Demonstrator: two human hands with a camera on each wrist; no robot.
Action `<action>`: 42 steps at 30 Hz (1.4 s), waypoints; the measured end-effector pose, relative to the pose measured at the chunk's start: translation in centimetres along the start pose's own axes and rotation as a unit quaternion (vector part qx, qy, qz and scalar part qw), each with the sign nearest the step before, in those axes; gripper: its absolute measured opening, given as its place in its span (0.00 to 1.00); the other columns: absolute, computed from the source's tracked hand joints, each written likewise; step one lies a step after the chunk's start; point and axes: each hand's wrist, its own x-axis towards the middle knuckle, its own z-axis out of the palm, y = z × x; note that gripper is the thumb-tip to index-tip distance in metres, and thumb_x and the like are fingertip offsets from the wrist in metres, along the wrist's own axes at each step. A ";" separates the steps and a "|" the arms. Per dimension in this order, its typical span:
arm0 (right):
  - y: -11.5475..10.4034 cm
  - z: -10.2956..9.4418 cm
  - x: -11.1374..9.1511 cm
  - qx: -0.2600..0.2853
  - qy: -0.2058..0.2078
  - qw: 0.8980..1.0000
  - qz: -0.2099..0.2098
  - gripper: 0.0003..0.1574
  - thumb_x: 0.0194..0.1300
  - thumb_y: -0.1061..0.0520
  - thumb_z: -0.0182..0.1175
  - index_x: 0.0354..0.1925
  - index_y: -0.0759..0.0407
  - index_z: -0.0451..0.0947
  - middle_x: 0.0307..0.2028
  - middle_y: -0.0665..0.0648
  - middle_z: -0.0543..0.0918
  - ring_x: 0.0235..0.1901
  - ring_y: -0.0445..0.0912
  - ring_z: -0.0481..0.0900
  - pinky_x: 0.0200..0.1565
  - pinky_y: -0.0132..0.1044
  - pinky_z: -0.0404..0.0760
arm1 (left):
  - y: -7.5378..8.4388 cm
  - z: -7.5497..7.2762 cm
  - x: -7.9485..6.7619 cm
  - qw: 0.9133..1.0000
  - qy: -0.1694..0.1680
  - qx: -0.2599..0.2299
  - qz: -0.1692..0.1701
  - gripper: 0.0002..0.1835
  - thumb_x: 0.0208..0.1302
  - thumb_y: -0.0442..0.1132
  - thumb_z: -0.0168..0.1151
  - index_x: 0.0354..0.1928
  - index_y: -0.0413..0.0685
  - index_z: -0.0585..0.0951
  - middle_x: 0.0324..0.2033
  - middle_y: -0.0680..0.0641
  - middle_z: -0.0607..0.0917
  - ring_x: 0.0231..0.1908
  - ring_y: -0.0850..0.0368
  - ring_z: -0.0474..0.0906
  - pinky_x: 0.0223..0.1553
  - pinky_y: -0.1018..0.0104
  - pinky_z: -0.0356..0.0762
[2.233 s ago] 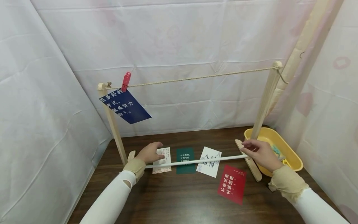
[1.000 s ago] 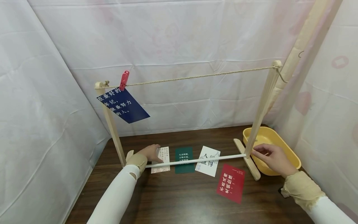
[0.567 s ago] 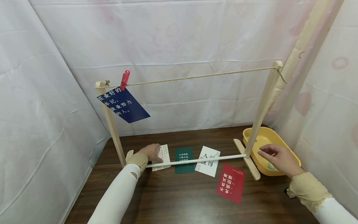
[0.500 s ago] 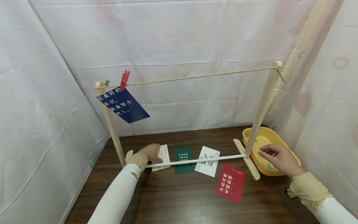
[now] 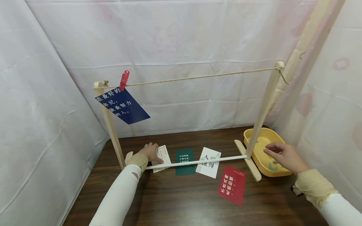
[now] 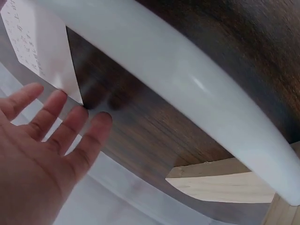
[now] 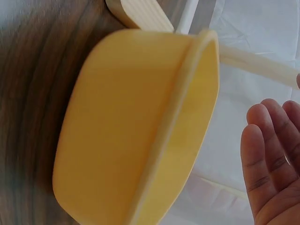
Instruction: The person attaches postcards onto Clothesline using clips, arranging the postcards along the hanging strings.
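Since a second ago the right hand (image 5: pixel 287 156) has left the post (image 5: pixel 263 113) and hovers over the yellow basin (image 5: pixel 267 136); the pale card (image 5: pixel 163 156) on the table (image 5: pixel 181 201) has turned, partly under the left hand (image 5: pixel 150 152). We judge nothing is picked up yet: hands well apart, fingers loose (that card is partly hidden), and we find the basin's small pieces (image 5: pixel 272 167) hard to make out

Pale cloth (image 5: pixel 181 37) (creased, faintly pink-patterned) hangs behind a dark wood-grain table (image 5: pixel 175 204).
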 end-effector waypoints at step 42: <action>2.2 -1.1 6.7 -0.116 -0.151 0.981 0.037 0.27 0.76 0.50 0.68 0.53 0.76 0.82 0.39 0.67 0.88 0.38 0.57 0.86 0.43 0.58 0.85 | -0.7 -1.0 0.1 0.995 0.092 -0.035 -0.027 0.46 0.53 0.51 0.87 0.65 0.32 0.72 0.57 0.32 0.82 0.61 0.33 0.78 0.62 0.36 0.80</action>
